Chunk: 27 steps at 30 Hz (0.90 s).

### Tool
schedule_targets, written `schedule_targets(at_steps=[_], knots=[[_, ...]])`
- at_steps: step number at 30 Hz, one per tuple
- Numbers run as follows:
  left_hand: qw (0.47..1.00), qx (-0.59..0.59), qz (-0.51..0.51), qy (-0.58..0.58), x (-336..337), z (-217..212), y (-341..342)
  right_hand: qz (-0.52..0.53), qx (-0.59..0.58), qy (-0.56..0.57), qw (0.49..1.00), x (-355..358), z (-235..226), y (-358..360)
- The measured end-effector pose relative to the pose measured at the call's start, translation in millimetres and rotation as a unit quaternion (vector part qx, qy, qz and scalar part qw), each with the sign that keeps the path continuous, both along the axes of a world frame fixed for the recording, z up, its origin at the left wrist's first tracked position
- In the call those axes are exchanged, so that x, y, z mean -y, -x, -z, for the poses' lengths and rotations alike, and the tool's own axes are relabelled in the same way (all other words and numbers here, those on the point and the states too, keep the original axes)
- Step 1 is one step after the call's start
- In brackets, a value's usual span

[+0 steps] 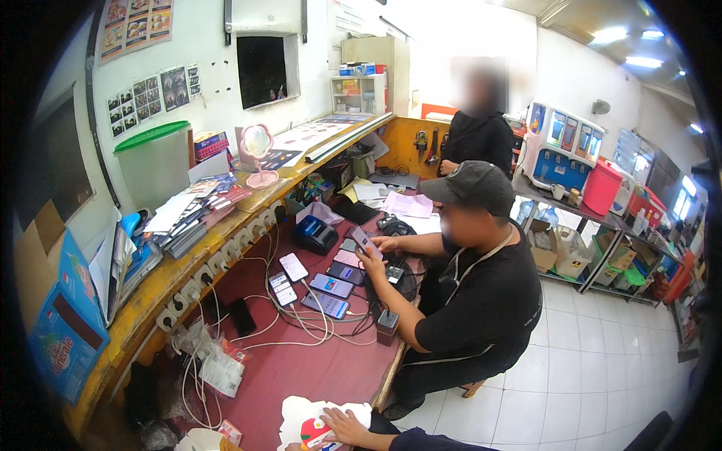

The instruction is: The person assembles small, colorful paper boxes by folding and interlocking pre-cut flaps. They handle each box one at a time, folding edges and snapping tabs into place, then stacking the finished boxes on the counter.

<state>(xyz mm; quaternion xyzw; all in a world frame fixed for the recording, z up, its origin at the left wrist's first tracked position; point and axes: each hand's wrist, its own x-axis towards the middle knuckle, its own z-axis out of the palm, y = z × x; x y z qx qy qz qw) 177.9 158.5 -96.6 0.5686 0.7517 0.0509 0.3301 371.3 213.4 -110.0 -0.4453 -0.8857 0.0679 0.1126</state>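
At the lower edge lies a white cardboard piece (289, 421) with an uneven cut outline and a red, green and blue print, perhaps a flattened food box. My right hand (347, 428) rests on it, open, its fingers stretched across the printed part. The dark sleeve of that arm comes in from the right. A sliver of my left hand (295, 446) shows at the card's near edge; its fingers are mostly cut off by the frame. Left of the card stands an opened pale carton (199, 440), with a small red-and-white box (230, 431) beside it.
A seated co-worker (481, 286) in black holds a phone (366, 244); another person (481, 143) stands behind. Several phones (331, 286) with white cables lie on the red tabletop (301, 368), near a black printer (316, 235). Sockets (218, 261) line the yellow ledge. Plastic packets (222, 372) lie left.
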Motion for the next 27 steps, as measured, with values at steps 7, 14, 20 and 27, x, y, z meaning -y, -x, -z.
schedule_targets(at_steps=[7, 14, 20, 27], knots=[[0.992, 0.083, -0.032, -0.09, 23.7, 1.9, -4.4, -0.037, -0.134, 0.042, 0.989, -1.9, 1.5, -7.7], [0.975, 0.093, -0.004, -0.203, 53.6, 5.4, -2.1, -0.113, -0.258, 0.081, 0.956, -17.6, -22.8, -25.0], [0.92, -0.11, 0.23, -0.299, 46.1, 88.6, 22.1, 0.192, -0.471, -0.225, 0.831, -202.2, -129.8, -143.1], [0.98, 0.033, 0.096, -0.172, 33.2, 32.3, 29.7, 0.465, -0.238, -0.054, 0.851, -370.1, -122.7, -256.4]])
